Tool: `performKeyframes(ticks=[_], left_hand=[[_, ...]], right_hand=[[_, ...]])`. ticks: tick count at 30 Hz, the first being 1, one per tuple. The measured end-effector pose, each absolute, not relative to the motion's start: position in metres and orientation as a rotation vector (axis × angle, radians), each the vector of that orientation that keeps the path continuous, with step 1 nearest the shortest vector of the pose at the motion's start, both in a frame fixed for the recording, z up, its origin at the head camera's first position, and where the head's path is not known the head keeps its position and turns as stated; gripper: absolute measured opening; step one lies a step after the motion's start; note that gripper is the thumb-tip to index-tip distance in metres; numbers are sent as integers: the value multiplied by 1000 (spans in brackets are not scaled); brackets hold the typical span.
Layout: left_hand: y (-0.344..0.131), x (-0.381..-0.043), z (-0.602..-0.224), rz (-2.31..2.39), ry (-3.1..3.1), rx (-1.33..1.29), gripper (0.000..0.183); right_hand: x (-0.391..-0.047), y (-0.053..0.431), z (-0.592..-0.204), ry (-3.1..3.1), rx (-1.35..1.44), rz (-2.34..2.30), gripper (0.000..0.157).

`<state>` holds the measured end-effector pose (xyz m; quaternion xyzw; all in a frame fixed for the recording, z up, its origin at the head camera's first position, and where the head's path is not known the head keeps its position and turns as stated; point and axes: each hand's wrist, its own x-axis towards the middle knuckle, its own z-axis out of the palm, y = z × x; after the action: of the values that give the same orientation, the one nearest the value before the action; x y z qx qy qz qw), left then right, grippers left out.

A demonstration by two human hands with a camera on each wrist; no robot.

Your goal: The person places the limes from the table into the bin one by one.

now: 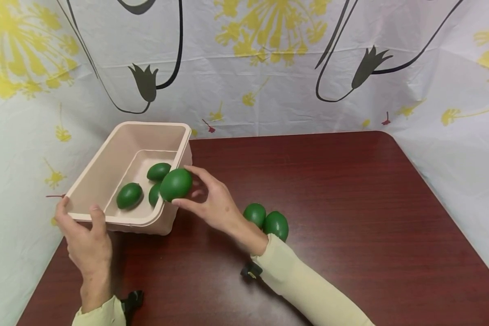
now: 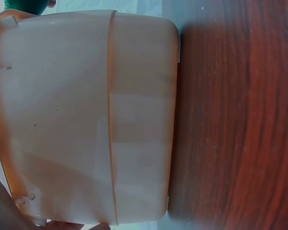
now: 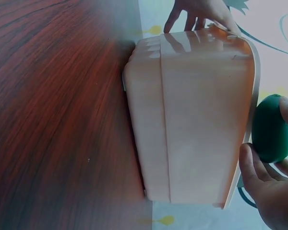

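Observation:
My right hand (image 1: 212, 199) pinches a smooth green lime (image 1: 176, 184) between thumb and fingers, at the right rim of a beige plastic bin (image 1: 124, 220). In the right wrist view the held lime (image 3: 272, 128) is level with the bin's rim. Inside the bin lie a lime (image 1: 129, 196) on the left, another lime (image 1: 159, 171) farther back, and a third lime (image 1: 154, 194) partly hidden by the wall. My left hand (image 1: 90, 244) grips the bin's near left corner, its thumb over the rim. Its fingers are mostly hidden in the left wrist view.
Two more limes, a rear lime (image 1: 255, 214) and a front lime (image 1: 276, 225), lie on the dark red wooden table (image 1: 350, 203) beside my right forearm. A patterned white cloth (image 1: 269, 99) hangs behind the table and along its sides.

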<state>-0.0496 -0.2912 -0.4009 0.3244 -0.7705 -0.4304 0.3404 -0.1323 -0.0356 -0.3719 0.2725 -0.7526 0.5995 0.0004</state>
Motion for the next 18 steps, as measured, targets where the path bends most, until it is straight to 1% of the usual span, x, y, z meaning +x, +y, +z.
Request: performKeyframes(ticks=[8, 18], left_hand=[[-292, -50, -400, -1124, -2004, 843, 65], [-292, -50, -401, -1133, -2006, 862, 64]], right_hand=[[-130, -41, -369, -2316, 895, 1871, 74], [-128, -47, -370, -2280, 863, 1945, 72]])
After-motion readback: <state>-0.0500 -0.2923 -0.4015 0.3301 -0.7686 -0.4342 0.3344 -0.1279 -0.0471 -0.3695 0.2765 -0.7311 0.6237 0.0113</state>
